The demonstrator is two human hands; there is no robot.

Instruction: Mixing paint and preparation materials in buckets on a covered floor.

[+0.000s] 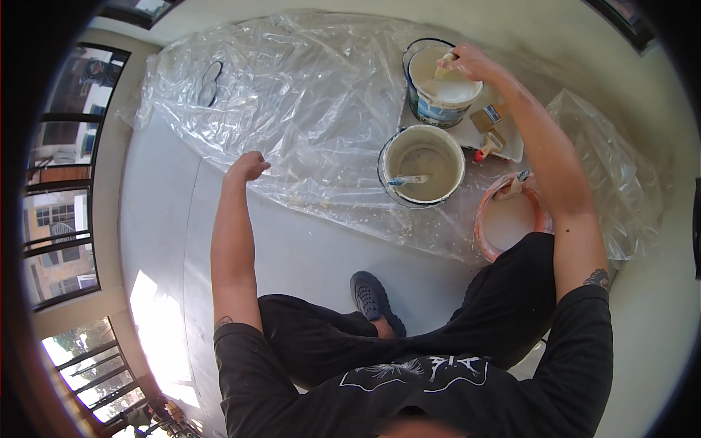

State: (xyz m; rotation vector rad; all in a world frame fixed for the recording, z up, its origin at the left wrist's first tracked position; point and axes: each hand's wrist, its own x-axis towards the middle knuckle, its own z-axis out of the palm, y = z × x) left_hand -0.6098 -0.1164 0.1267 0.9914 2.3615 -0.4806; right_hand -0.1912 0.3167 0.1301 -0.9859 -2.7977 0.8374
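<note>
My right hand (472, 64) is closed around a paintbrush (442, 69), above the mouth of a paint bucket (438, 115) with a blue patterned side. Pale paint (456, 89) shows inside that bucket. Out to the left, my left hand (250, 166) hangs over the edge of a clear plastic sheet (307, 95), its fingers curled and no object visible in them. Between my hands, nearer the right one, stands a second bucket (384, 169) with a paintbrush (410, 179) inside. Closer to my right knee is an orange-red bucket (543, 219) of pale paint, a brush (515, 184) at its rim.
Behind the buckets, a white tray (514, 152) carries a brown packet (485, 118) and a red-tipped brush (488, 148). A dark-rimmed oval object (210, 83) lies at the sheet's far left. Windows (66, 175) line the left wall. My shoe (372, 299) rests on the grey floor (292, 255).
</note>
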